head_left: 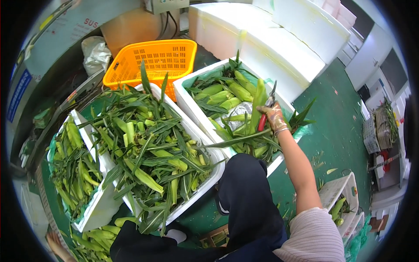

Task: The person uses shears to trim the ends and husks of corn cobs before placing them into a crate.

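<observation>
My right hand [274, 117], in a patterned glove, is closed around red-handled pruning shears [262, 122], their blades pointing up and away. Upright against that hand stands a green ear of corn in its husk [258, 102]; whether the fingers also grip it is hard to tell. Both are over a white foam box [183, 94] lined with green plastic. Husked ears [240, 91], long leaves and a silvery wrapped pack [241, 109] lie inside. At the lower left rim, my left hand [54, 243] shows only in part beside a heap of corn ears [98, 238]; its fingers are unclear.
A white tub [214, 153] piled with corn and leaves [148, 148] stands left of the box. Another foam box [94, 214] of corn is farther left. Behind are an orange basket [150, 78] and large foam boxes [279, 48]. White crates [340, 192] stand on the green floor at right.
</observation>
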{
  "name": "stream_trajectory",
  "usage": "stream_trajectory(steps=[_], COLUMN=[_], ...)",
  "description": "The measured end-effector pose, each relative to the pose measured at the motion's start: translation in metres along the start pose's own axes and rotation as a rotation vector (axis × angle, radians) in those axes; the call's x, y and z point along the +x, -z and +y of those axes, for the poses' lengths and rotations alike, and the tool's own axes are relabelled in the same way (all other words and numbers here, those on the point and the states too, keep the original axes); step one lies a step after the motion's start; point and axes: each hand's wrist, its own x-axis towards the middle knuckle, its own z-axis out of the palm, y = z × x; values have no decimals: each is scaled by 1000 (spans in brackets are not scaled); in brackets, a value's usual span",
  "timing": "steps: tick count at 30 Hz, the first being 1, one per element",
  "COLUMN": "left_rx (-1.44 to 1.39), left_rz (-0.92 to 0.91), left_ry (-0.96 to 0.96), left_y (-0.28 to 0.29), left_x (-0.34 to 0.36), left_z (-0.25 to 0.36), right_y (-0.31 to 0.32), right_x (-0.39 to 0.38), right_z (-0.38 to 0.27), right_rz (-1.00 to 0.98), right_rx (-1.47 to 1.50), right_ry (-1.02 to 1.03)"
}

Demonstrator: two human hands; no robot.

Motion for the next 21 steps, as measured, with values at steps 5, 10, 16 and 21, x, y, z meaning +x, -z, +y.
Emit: stream_trajectory(steps=[5, 10, 16, 21], left_rx=[45, 125, 427, 594], left_rz=[-726, -993, -1058, -672], left_ry=[-472, -803, -538, -599], left_y=[-290, -409, -443, -398], left_x=[-229, -381, -384, -295], left_z=[125, 182, 100, 31], right_y=[-15, -105, -183, -201], right_x=[-38, -131, -218, -229], right_z=[-144, -237, -217, -178], right_rz=[-172, -464, -904, -732], right_rx=[671, 961, 840, -285], right_ry=[391, 378, 107, 660])
